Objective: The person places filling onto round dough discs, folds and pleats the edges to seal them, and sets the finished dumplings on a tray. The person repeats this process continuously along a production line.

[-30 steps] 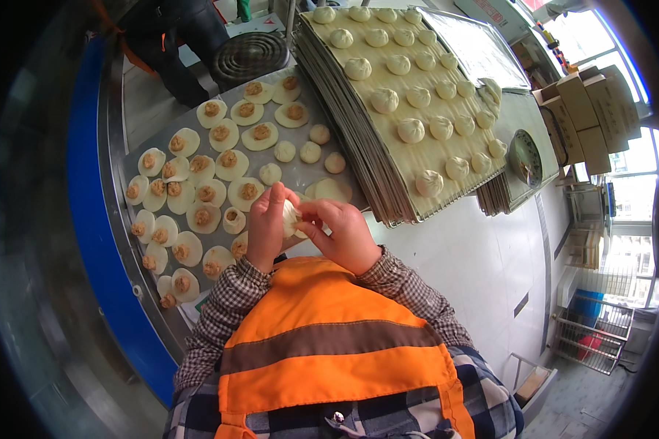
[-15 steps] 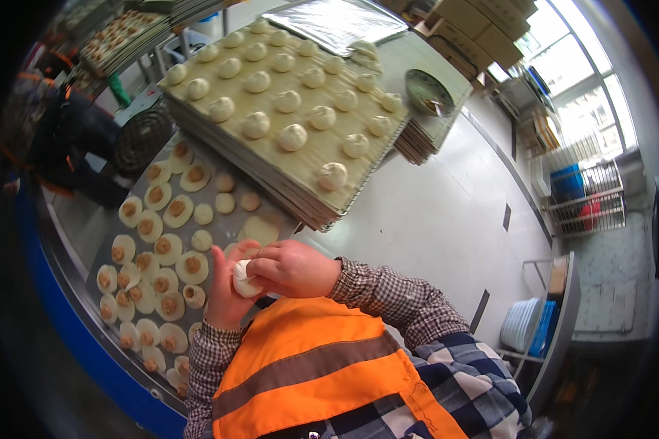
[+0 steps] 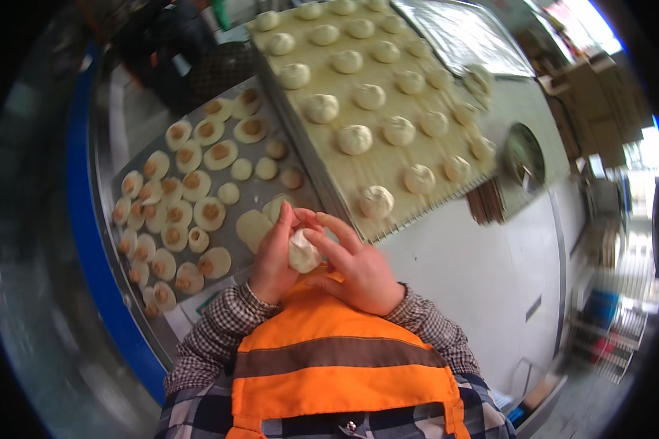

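A white, pleated dough bun (image 3: 304, 252) rests in my left hand (image 3: 274, 252), whose fingers curl round it in front of the orange apron (image 3: 337, 336). On its right side is my right hand (image 3: 362, 272), with fingers stretched and apart; the index fingertip is at the bun's upper edge, and the thumb lies lower down. Just beyond my hands, flat bare dough rounds (image 3: 253, 230) lie on the grey work surface (image 3: 271, 192). Several dough rounds topped with brown filling (image 3: 210, 213) spread over its left part. Small dough balls (image 3: 241, 170) lie between these and the tray stack.
A tray (image 3: 318, 164) with rows of shaped buns (image 3: 355, 139) tops a stack at the far right of the work surface. Beyond it are a foil-covered tray (image 3: 465, 36) and a bowl (image 3: 524, 157). A blue edge (image 3: 99, 241) runs along the left. Cardboard boxes (image 3: 600, 110) stand far right.
The view has turned, so the trays sit further right and higher. My right fingers have loosened from their pinch at the bun's top and spread apart; the bun stays in my left hand.
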Tool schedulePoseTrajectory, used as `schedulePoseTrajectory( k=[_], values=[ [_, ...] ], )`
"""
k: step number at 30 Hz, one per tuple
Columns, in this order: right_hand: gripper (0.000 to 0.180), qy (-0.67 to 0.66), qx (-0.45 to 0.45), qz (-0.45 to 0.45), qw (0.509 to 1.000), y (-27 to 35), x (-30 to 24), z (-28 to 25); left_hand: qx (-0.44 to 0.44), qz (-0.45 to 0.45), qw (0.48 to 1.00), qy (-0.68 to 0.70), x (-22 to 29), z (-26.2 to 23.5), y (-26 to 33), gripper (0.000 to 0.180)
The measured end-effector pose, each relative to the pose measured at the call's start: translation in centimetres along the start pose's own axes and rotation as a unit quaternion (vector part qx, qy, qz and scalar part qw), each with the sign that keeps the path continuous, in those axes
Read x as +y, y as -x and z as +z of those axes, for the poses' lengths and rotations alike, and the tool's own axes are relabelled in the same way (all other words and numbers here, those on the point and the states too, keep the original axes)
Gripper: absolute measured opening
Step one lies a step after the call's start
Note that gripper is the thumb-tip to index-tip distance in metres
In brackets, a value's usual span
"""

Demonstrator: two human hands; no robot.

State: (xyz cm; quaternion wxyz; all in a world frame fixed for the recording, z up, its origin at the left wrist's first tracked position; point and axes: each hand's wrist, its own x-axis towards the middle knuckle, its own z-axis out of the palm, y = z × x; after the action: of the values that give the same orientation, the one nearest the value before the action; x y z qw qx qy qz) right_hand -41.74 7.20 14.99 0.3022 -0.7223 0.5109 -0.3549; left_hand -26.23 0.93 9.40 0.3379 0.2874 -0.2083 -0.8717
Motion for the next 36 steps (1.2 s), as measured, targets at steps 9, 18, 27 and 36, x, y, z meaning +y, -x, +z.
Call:
schedulePoseTrajectory(
  k=[9, 18, 27, 36],
  values=[
    [0.05, -0.145, -0.096, 0.068, 0.982, -5.2, 7.3, 9.1, 0.324, 0.17, 0.93, 0.024, -1.4, -8.5, 3.2, 0.059],
    [0.047, 0.233, -0.07, 0.137, 0.96, -13.6, 13.2, 18.6, 0.35, 0.161, 0.839, -0.383, 9.2, -24.0, 9.9, 0.023],
    [0.029, 0.136, -0.012, 0.188, 0.973, -13.2, 6.5, 20.2, -0.01, 0.057, 0.531, -0.846, 12.1, -27.3, -6.0, 0.039],
    [0.029, 0.056, -0.012, 0.166, 0.984, -13.3, 7.3, 21.5, -0.13, -0.039, 0.493, -0.859, 14.3, -25.8, -5.3, 0.043]
  ],
)
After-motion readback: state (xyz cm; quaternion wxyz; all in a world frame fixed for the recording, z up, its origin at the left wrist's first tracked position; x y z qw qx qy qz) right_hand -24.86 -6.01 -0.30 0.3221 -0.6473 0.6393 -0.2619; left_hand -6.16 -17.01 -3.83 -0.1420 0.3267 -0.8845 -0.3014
